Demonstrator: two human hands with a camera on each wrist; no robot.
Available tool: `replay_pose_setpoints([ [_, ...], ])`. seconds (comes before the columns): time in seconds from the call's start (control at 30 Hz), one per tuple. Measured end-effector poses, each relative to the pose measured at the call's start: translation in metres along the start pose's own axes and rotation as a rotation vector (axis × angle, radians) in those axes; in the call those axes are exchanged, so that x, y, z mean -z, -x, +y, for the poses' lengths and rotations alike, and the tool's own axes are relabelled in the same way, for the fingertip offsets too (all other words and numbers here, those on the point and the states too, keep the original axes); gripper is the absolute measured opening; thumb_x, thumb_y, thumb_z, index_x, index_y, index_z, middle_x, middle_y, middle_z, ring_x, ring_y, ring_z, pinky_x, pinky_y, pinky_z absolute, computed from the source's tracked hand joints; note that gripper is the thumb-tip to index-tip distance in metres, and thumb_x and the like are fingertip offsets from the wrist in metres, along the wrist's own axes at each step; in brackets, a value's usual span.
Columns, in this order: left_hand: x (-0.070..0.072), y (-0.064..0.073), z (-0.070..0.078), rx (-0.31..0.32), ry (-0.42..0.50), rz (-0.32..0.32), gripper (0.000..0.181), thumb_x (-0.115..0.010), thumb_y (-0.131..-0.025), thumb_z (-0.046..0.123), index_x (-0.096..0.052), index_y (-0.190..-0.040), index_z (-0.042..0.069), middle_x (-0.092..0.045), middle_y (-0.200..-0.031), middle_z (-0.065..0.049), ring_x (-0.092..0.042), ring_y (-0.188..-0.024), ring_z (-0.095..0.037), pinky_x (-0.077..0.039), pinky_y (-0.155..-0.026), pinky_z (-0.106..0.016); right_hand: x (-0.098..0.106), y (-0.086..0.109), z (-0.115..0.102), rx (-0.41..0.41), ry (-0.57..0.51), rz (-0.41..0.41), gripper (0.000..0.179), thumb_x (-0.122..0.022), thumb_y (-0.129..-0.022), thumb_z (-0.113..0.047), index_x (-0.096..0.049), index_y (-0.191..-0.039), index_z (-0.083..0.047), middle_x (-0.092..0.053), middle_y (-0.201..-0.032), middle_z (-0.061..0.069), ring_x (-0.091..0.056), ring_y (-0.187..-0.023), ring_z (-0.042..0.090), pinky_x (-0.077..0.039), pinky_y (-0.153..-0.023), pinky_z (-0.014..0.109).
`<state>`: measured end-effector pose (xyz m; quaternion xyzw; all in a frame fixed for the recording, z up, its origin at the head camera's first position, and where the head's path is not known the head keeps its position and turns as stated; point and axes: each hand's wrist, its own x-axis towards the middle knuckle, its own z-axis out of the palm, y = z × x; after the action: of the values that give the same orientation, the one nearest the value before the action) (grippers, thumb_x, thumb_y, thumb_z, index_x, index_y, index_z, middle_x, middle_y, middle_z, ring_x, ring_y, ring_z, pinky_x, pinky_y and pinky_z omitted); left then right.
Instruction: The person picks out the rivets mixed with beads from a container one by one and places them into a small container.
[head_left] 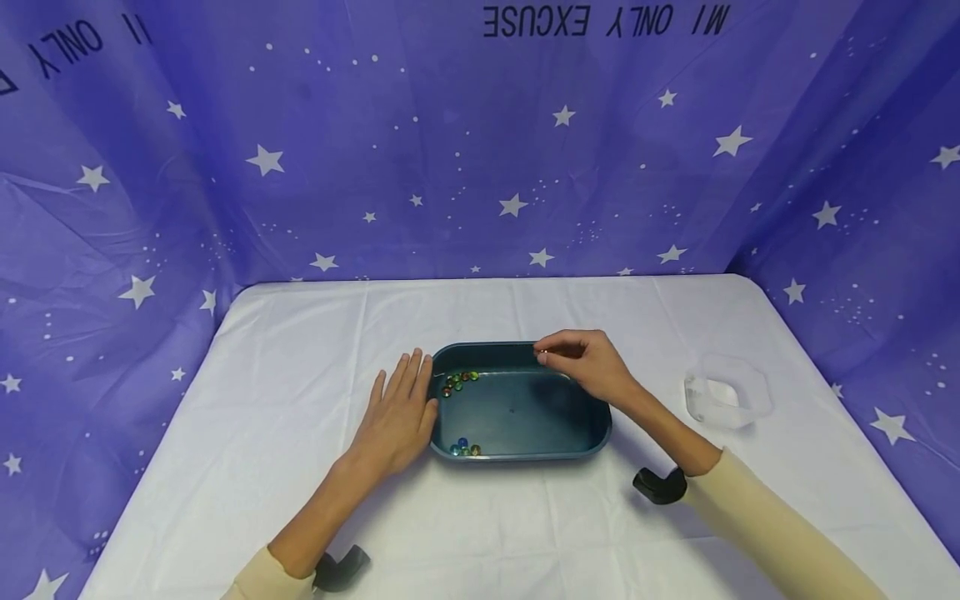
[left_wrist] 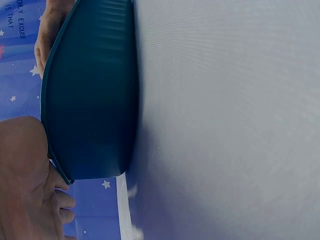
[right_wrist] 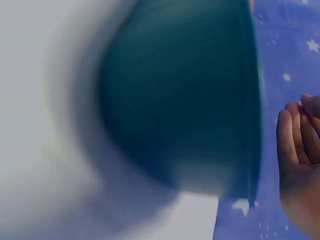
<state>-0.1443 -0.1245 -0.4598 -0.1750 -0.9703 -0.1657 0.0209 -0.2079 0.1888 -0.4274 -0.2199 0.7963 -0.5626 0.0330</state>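
A dark teal tray (head_left: 517, 417) stands on the white-covered table, with several glass marbles (head_left: 459, 382) in its far left corner and several more marbles (head_left: 463, 447), some blue, in its near left corner. My left hand (head_left: 396, 423) lies with fingers straight along the tray's left rim; the left wrist view shows the palm side touching that rim. Over the tray's far right part, my right hand (head_left: 592, 362) pinches a small shiny reddish marble (head_left: 542, 353) between thumb and fingertips. In the right wrist view the fingers hide the marble.
A clear octagonal plastic container (head_left: 727, 392) sits to the right of the tray. Purple star-printed cloth (head_left: 450, 167) hangs behind the table and at both sides. Black wrist devices (head_left: 660, 486) stick out from both forearms.
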Motion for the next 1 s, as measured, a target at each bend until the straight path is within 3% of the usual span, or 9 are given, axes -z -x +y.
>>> replay_pose_setpoints([
  [0.23,-0.001,-0.001,0.0,-0.009,-0.012,0.017,0.061,-0.044,-0.105,0.024,-0.024,-0.156,-0.003,-0.018,-0.163,-0.019,-0.014,-0.15,-0.035,-0.009,-0.117,-0.057,0.037,0.02,0.004,0.005,0.007,0.124,0.021,-0.072,-0.092,-0.004,-0.072,-0.11,0.006,-0.072,-0.101,0.019,-0.071,-0.087,0.017,-0.056,-0.078,0.026],
  [0.43,0.0,0.0,0.0,-0.004,-0.008,0.008,0.061,-0.043,-0.106,0.025,-0.023,-0.157,-0.002,-0.017,-0.163,-0.019,-0.014,-0.15,-0.035,-0.008,-0.117,-0.057,0.067,0.042,0.008,-0.018,0.02,0.217,0.022,-0.072,-0.091,-0.001,-0.071,-0.111,0.009,-0.074,-0.102,0.012,-0.071,-0.09,0.013,-0.056,-0.079,0.025],
  [0.8,0.0,0.0,0.0,-0.005,-0.006,0.007,0.061,-0.043,-0.105,0.025,-0.023,-0.157,-0.002,-0.018,-0.163,-0.02,-0.013,-0.15,-0.035,-0.008,-0.117,-0.057,0.12,0.085,0.015,-0.084,0.15,0.36,0.021,-0.068,-0.092,0.005,-0.069,-0.112,0.011,-0.075,-0.102,-0.002,-0.07,-0.087,0.002,-0.053,-0.077,0.017],
  [1.0,-0.001,0.0,-0.001,-0.005,-0.005,0.008,0.061,-0.044,-0.105,0.025,-0.023,-0.157,-0.002,-0.018,-0.163,-0.019,-0.012,-0.15,-0.034,-0.007,-0.117,-0.057,0.14,0.106,0.023,-0.081,0.168,0.401,0.023,-0.069,-0.092,0.004,-0.067,-0.112,0.014,-0.075,-0.099,-0.004,-0.071,-0.086,0.006,-0.053,-0.076,0.017],
])
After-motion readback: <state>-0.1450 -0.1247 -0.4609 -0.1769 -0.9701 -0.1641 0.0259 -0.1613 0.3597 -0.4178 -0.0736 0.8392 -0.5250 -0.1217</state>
